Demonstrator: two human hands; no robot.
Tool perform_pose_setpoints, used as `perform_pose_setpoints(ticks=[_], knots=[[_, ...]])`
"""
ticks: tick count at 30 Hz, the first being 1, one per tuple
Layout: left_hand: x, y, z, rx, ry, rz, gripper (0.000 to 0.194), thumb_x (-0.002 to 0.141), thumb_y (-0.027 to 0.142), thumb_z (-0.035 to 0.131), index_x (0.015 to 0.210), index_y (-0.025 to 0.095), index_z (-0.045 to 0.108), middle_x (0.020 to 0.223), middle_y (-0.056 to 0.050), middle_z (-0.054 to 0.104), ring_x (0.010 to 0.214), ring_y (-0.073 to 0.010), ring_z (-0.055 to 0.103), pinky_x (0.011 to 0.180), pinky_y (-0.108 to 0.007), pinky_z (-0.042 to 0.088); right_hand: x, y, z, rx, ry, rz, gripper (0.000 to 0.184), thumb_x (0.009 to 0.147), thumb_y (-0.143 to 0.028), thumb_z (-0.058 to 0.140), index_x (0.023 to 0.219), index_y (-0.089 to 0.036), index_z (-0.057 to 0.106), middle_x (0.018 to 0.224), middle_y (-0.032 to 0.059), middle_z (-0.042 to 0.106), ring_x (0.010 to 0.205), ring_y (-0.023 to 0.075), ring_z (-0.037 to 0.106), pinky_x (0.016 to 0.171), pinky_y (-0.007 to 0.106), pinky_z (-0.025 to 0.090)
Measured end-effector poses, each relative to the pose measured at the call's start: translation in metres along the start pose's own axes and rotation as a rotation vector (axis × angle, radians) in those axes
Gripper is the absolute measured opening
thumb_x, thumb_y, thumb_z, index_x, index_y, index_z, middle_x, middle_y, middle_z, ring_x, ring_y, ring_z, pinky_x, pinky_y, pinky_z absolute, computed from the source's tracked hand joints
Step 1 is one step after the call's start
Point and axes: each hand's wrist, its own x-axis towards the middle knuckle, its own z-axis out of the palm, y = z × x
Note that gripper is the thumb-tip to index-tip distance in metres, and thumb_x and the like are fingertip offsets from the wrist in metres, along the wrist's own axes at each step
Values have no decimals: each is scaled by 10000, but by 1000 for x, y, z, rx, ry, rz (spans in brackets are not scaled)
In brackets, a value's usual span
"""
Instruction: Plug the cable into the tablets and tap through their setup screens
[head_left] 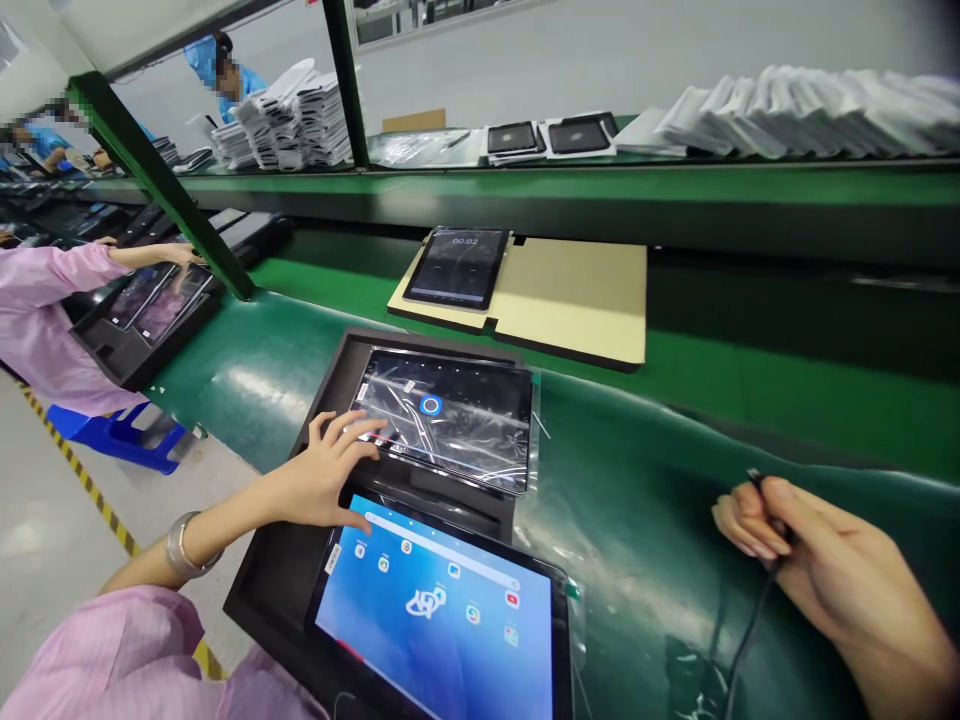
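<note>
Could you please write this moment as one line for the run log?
left hand: over two tablets in tray; right hand: holding cable; yellow board: another tablet

The left hand (319,485) spreads its fingers (351,434) over the left end of a film-covered dark tablet (472,430), its thumb at the top edge of a blue-lit tablet (442,630); whether it presses on either is hard to tell. Both tablets lie on a black tray (274,585) at the green bench (630,540). The right hand (825,555) pinches a black cable (750,625) near its plug (754,477). Beyond, a third tablet (459,267) rests on a yellow board (577,290). At far left, a co-worker's hand (180,255) is near another tray (154,365).
</note>
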Motion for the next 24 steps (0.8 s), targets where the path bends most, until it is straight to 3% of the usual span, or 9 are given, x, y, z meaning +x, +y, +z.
perform_pose_setpoints(ticks=[4,7,9,12,15,19,24], knots=[[-3,-11,5,5,104,-18,755,785,700,786,1310,241,497,1615,-194,405,1537,-419,274,1229,-665,140,-5,-1,2,44,22,3,562,766,-652,822,529,-219,552,480,-7,349,473,141,358,469,344,257],[2,-41,8,-178,327,-182,535,900,490,759,1307,245,513,1623,-163,402,1554,-360,277,1270,-616,130,-9,-1,1,101,37,8,549,771,-642,824,549,-217,558,479,-14,334,463,132,339,455,343,240],[9,-67,16,-375,499,-324,448,898,317,739,1283,230,527,1609,-151,417,1549,-331,305,1291,-582,136,-12,-1,-1,123,38,5,561,785,-637,815,540,-215,538,474,-13,329,459,129,332,451,341,240],[20,-101,33,-540,620,-431,470,862,144,632,1307,207,495,1508,-154,511,1474,-289,449,1269,-536,286,-13,1,-2,129,30,-8,575,804,-627,802,532,-210,516,479,-8,334,461,124,337,442,323,262],[20,-116,49,-639,672,-454,564,800,62,572,1335,222,494,1464,-116,558,1367,-237,578,1201,-450,432,-14,3,-3,148,30,-8,553,803,-607,815,553,-202,532,486,-11,337,468,115,356,426,281,306],[-8,-124,53,-733,779,-511,553,765,75,593,1293,239,568,1536,-102,517,1357,-268,595,1142,-465,501,-19,3,-2,242,77,22,490,760,-580,871,650,-185,604,514,-46,328,443,74,337,382,206,328],[-71,-150,41,-764,988,-703,463,721,94,659,1165,219,621,1554,-129,508,1369,-339,583,1165,-582,452,-25,-1,15,295,152,65,439,664,-413,987,816,-167,656,544,-105,321,393,16,283,318,105,244]])
